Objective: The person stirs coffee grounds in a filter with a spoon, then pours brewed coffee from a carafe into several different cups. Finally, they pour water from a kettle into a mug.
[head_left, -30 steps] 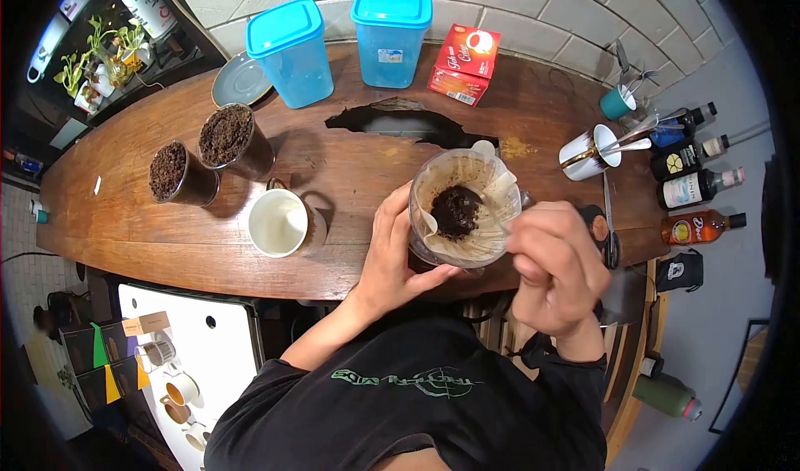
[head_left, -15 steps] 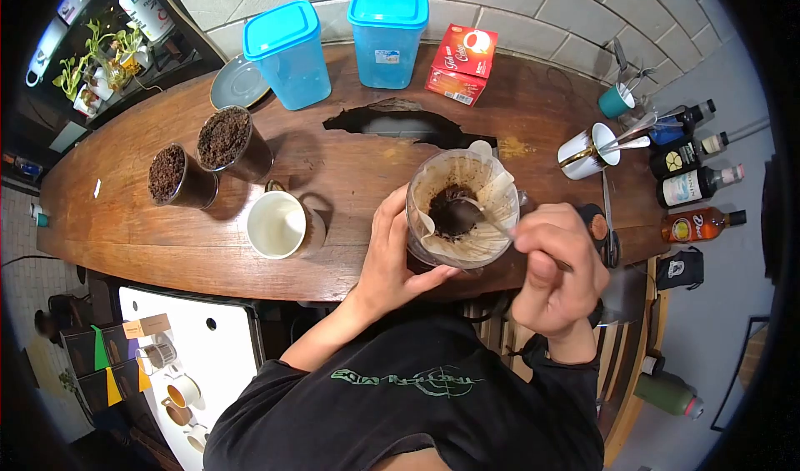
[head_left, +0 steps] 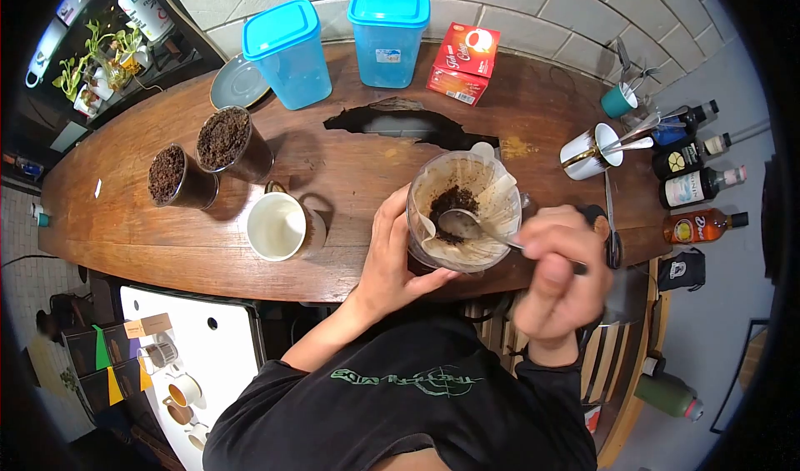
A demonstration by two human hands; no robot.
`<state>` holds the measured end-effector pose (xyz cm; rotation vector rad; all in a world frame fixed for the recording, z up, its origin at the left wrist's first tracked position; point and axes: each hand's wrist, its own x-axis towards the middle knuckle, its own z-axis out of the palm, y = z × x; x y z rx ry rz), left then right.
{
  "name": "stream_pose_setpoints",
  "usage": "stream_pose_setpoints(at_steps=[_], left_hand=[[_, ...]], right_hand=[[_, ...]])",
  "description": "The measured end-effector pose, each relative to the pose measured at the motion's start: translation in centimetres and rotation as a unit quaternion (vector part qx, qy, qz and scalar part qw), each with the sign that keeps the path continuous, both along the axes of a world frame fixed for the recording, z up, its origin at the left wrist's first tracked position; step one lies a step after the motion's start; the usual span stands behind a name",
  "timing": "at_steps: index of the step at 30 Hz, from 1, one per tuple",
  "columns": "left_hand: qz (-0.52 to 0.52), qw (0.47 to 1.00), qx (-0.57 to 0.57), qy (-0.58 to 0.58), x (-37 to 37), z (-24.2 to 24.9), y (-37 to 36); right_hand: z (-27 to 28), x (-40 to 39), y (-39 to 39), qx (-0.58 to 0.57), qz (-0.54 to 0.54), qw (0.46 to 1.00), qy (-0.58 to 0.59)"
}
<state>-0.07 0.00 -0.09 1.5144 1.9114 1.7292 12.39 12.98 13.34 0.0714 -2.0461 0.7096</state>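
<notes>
A clear coffee dripper (head_left: 421, 259) stands near the counter's front edge, lined with a stained paper filter (head_left: 498, 196). Dark wet coffee grounds (head_left: 457, 199) lie at the bottom of the filter. My left hand (head_left: 392, 259) is curled around the dripper's left side, thumb along its front. In my right hand (head_left: 562, 275) is a metal spoon (head_left: 504, 239), pinched by the handle, its bowl down among the grounds. Left of my left hand sits a white mug (head_left: 279, 228), its inside pale.
Two glasses of dark grounds, one nearer the back (head_left: 236, 142) and one in front (head_left: 179, 178), stand at the left. Blue-lidded containers (head_left: 387, 46) and a red tea box (head_left: 463, 63) line the back. A jagged hole (head_left: 400, 123) breaks the counter. A utensil mug (head_left: 582, 156) and bottles (head_left: 696, 188) stand right.
The spoon's bowl has shifted within the filter and its hollow now shows. My right hand has turned slightly and moved a little. My left hand stays on the dripper.
</notes>
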Motion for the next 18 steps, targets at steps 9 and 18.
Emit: stream_pose_setpoints(at_steps=[9, 18], left_hand=[[0.012, 1.0, -0.009, 0.016, -0.05, -0.63, -0.01], [0.009, 1.0, -0.003, 0.001, -0.02, -0.81, 0.29]], right_hand=[[-0.82, -0.57, -0.64, 0.008, -0.084, 0.996, -0.004], [-0.39, -0.6, -0.56, -0.026, -0.014, 0.999, 0.019]])
